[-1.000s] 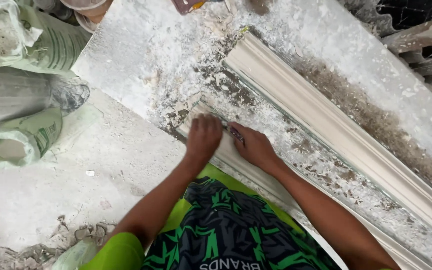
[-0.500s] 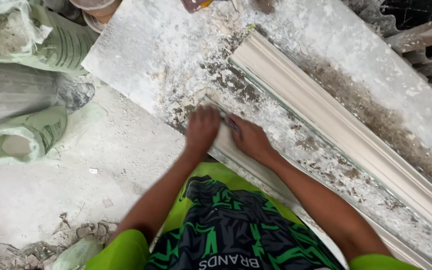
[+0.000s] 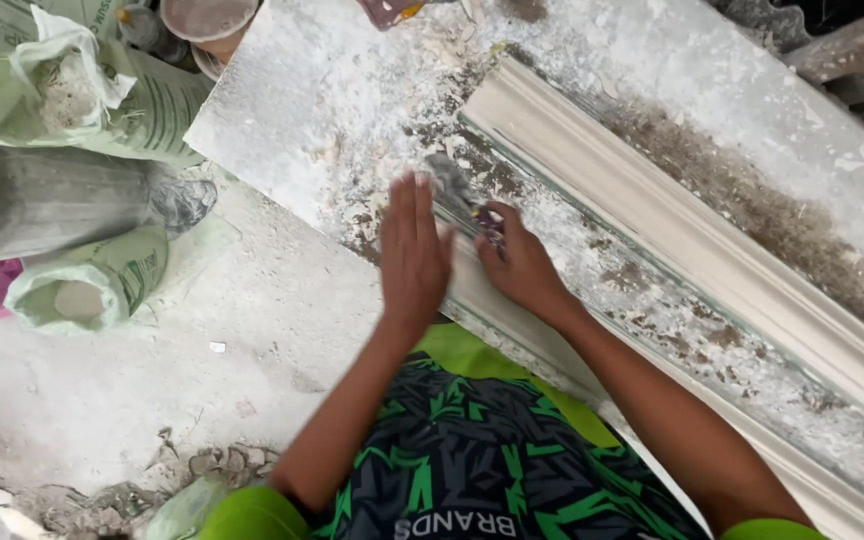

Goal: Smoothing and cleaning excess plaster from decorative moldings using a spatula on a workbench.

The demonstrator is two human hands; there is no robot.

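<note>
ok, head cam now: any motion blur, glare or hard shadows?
Head view: left hand and the scraper blade at the right hand are smeared by motion; the white moulding, slab and green sacks stay sharp. Light is flat and diffuse, no hard shadows or glare.

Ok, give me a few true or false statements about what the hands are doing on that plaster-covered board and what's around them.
1. The left hand lies flat with its fingers stretched out. True.
2. The right hand is empty. False: it grips a small tool against the board.
3. A long white moulding lies on the board beyond the hands. True.
4. The green sacks stand to the right of the board. False: they are at its left, beside a grey bucket.
5. The board is clean. False: it is caked with white plaster.
</note>
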